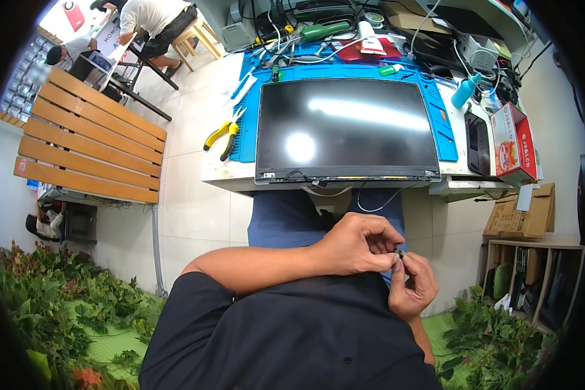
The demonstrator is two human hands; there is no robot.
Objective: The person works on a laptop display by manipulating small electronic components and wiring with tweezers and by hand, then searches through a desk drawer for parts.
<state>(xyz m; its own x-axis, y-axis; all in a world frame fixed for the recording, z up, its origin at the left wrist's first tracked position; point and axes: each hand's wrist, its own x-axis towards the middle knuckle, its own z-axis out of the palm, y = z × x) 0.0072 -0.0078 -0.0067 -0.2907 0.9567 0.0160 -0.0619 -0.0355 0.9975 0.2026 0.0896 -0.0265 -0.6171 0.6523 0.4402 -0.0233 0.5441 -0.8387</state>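
My left hand (pixel 357 244) and my right hand (pixel 415 286) meet in front of my body, over my lap. Both are closed, fingertips pinched around a small dark piece (pixel 398 249) too small to name for certain. Past them, a laptop screen panel (pixel 348 133) lies face up on the blue work mat (pixel 445 140), its lower edge along the front of the table. At that edge lies a short black cable (pixel 299 174) with a connector. A thin white cable (pixel 370 210) hangs below the edge, near my hands; where its end goes I cannot tell.
Yellow-handled pliers (pixel 223 138) lie left of the mat. To the right are a teal bottle (pixel 466 90), a phone (pixel 478 143) and a red box (pixel 513 146). Tools crowd the back. A slatted wooden bench (pixel 97 133) stands left, with people beyond.
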